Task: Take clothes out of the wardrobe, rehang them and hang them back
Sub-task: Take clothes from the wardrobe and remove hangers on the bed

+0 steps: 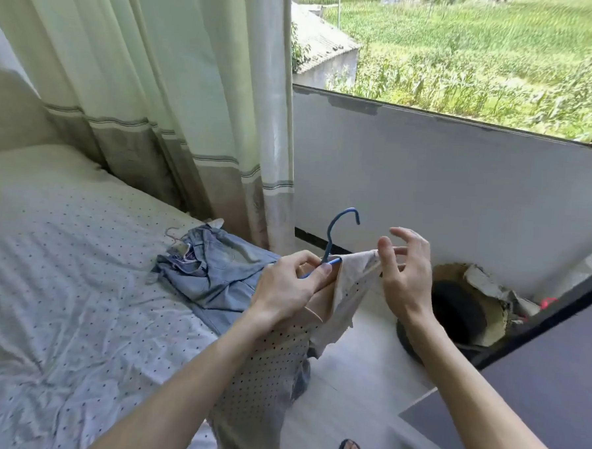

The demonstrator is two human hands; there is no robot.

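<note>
Blue hanger [331,241] pinched at neck by left hand [284,292], beige dotted top [349,285] half-draped on it beside bed [63,246] — right hand [405,274] spread, nothing gripped. Shoulder best pulled square over hanger end imo.

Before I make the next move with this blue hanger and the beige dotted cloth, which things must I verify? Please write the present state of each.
1. Left hand grips the thin blue hanger at its neck: ok.
2. Hanger's hook is free and points upward: ok.
3. Beige dotted fabric garment lies over the hanger end nearest the right hand: ok.
4. Garment lies over the other hanger end, which the left hand hides: cannot tell.
5. Right hand's fingers pinch the cloth edge: cannot tell.
</note>
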